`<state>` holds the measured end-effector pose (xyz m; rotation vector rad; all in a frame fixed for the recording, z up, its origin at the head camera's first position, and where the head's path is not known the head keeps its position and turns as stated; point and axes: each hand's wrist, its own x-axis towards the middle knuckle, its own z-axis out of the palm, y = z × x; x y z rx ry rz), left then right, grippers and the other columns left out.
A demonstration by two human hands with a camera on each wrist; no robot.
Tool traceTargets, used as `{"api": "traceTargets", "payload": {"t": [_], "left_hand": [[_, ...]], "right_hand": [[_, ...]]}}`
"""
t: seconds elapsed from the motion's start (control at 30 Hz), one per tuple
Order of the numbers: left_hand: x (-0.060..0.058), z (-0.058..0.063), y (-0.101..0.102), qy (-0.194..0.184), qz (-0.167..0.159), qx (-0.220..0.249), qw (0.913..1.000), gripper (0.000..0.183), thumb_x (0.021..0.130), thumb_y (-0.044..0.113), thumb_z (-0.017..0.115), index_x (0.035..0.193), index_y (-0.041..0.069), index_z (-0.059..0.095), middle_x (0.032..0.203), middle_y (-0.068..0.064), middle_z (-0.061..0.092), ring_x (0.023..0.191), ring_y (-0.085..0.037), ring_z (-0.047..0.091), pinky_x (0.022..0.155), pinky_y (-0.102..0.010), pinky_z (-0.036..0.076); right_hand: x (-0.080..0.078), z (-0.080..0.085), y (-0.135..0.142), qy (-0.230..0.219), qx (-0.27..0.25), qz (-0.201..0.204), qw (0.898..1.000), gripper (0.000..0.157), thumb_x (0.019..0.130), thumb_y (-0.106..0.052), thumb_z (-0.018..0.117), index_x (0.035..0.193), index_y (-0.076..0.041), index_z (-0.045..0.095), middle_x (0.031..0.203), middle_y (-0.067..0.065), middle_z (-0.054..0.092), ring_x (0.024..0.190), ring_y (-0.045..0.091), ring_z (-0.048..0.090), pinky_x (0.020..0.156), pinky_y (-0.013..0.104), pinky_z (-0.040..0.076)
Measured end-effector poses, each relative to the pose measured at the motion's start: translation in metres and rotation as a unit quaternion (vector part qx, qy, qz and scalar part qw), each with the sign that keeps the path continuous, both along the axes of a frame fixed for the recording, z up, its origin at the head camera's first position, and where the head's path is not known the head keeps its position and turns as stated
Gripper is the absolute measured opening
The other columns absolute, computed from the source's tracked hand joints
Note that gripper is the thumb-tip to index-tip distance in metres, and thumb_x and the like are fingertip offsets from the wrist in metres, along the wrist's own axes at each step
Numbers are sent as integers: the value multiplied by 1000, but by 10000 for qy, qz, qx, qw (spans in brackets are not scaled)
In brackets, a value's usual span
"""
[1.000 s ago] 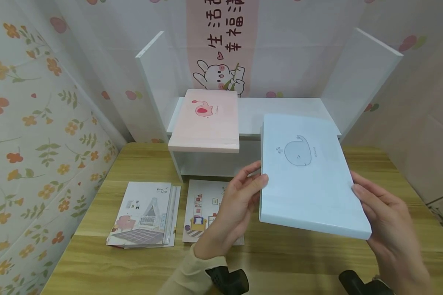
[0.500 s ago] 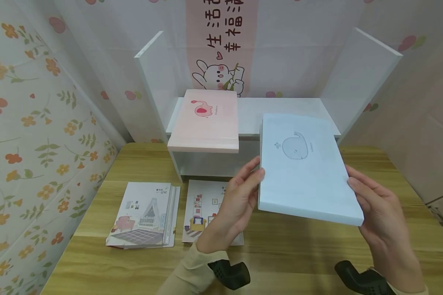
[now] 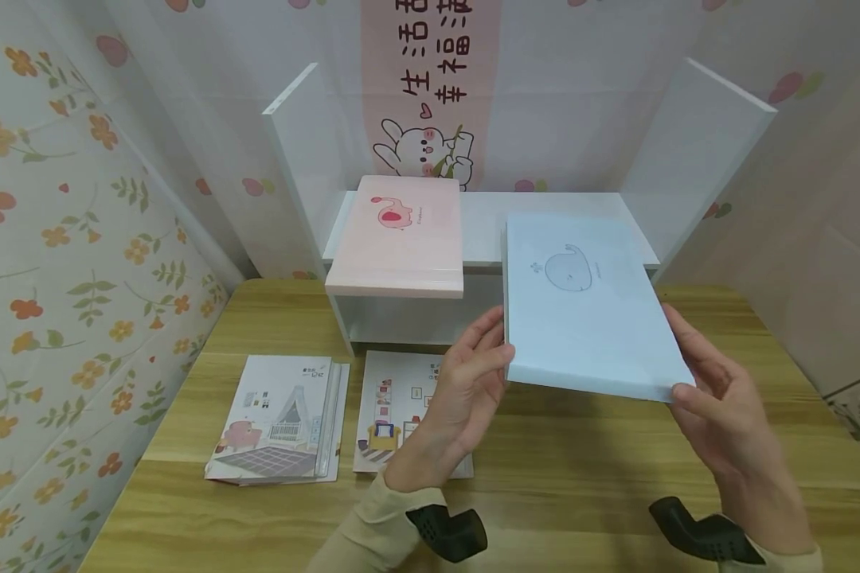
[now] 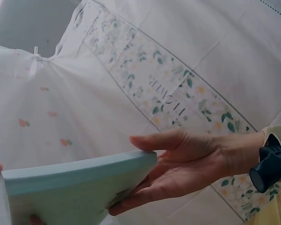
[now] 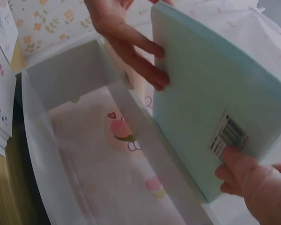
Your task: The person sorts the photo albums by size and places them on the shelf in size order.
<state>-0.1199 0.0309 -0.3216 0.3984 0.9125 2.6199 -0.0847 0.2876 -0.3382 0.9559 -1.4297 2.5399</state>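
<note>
Both hands hold a light blue notebook (image 3: pixel 595 334) with a whale drawn on its cover, tilted above the table's right side and overlapping the shelf's front edge in the head view. My left hand (image 3: pixel 466 386) grips its left edge, thumb on the near corner area and fingers underneath. At the near right corner, my right hand (image 3: pixel 724 422) pinches it with the thumb on top. The right wrist view shows its underside with a barcode label (image 5: pixel 230 133), fingers of both hands against it. On the shelf's upper board lies a pink notebook (image 3: pixel 401 259) with an elephant on it.
A white shelf (image 3: pixel 545 231) with two tall side panels stands at the back of the wooden table (image 3: pixel 545 509). White illustrated books (image 3: pixel 279 414) lie stacked at the left. Another white book (image 3: pixel 380 398) lies in front of the shelf, partly behind my left arm.
The light blue notebook has moved away from me and slightly left, toward the shelf, and lies flatter in view. My right hand has moved with it, its thumb now at the near corner.
</note>
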Motion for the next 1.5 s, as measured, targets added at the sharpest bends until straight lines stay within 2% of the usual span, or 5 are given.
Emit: {"api": "traceTargets", "payload": {"t": [0.2,0.33,0.53,0.97,1.5], "left_hand": [[-2,-4,-3,534,-244,107,9982,70,83,-6,50,145,-3,19,150,-16,25,132,-22,35,98,-23,40],[-5,-7,-2,987,-370,121,9944,78,83,-6,55,147,-3,12,153,-15,17,140,-24,21,103,-26,34],[-13,-12,1,1252,-315,-72,9916,79,84,-8,55,148,-2,10,154,-14,15,140,-22,20,104,-26,33],[-30,-9,7,480,193,-714,9961,60,88,-12,48,144,-4,26,148,-17,32,132,-22,37,96,-23,41],[-51,-9,22,-503,816,-1010,9903,46,90,-2,57,135,1,47,134,-10,51,101,-14,62,89,-27,47]], "right_hand": [[-2,2,-1,279,131,262,9992,76,80,30,40,143,14,-1,153,21,12,127,26,39,94,30,45],[-2,2,-2,162,322,-218,9991,71,82,29,41,143,14,7,152,19,20,127,24,41,94,28,44],[-4,3,-3,-11,229,-786,9966,59,85,28,35,140,15,20,147,18,33,123,23,48,93,26,45],[-15,9,-15,-232,-303,-1614,9862,49,86,26,39,133,19,31,128,21,54,108,23,60,88,27,47],[-32,15,-25,-1127,-339,-3031,9457,38,84,13,58,122,13,53,110,15,66,95,20,66,82,27,50]]}}
